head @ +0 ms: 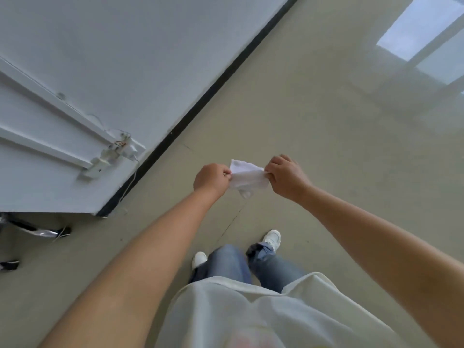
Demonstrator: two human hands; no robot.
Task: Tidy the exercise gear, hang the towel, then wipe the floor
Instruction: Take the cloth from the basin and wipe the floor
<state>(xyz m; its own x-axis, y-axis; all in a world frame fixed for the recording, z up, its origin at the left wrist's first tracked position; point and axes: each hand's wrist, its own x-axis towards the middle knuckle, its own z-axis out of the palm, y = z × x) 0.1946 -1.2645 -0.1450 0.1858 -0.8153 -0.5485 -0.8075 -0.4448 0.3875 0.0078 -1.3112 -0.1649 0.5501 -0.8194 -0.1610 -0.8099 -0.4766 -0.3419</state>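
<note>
Pinching one end of a small white cloth [247,177] with the left hand [212,180], fingers curled tight over the edge, knuckles facing up. Gripping the opposite end with the right hand [286,175], thumb and fingers folded onto the fabric in the same way. Holding the cloth stretched between the two fists at about the same height, well above the floor [326,146], its upper corner standing up crumpled and its lower edge sagging slightly. Reaching out with both bare forearms from the bottom corners of the view, converging toward the cloth in the middle. Standing over a pale, glossy floor, with a white shoe [272,238] on the right foot forward and another white shoe [199,258] on the left foot just behind, blue jeans [271,267] above them and a loose pale shirt [251,315] filling the bottom edge. Facing a white wall [125,46] running diagonally on the left, edged by a dark baseboard [200,101] where it meets the floor. Showing white conduit strips [50,96] across the wall, ending in a small fitting with loose wires [118,146]. Catching a bright window reflection [421,33] on the floor at upper right. Leaving some dark, shiny objects [37,229] lying on the floor at the far left, too unclear to identify.
</note>
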